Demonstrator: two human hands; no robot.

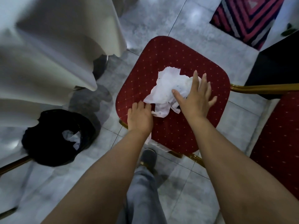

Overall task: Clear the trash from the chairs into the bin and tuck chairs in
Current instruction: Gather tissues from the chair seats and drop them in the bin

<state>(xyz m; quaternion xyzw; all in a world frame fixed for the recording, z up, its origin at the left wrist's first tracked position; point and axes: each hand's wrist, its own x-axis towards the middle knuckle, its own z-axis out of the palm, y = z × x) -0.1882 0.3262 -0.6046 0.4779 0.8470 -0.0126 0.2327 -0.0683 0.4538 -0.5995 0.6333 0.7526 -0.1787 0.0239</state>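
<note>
A red chair seat [169, 59] with small gold dots fills the middle of the view. A heap of crumpled white paper trash [166, 88] lies on it. My right hand [195, 96] rests flat on the right side of the heap, fingers spread. My left hand [140, 117] sits at the heap's lower left edge, fingers curled down at the paper's corner. Whether it grips the paper I cannot tell. A black bin [53, 139] stands on the floor to the left, with white paper [72, 138] inside it.
A table draped in a white cloth [48, 54] hangs at the left, close above the bin. A second red chair seat [278, 143] stands at the right, gold frame [265, 88] beside it. A red striped rug [247, 18] lies far right. My shoe [148, 157] is below the chair.
</note>
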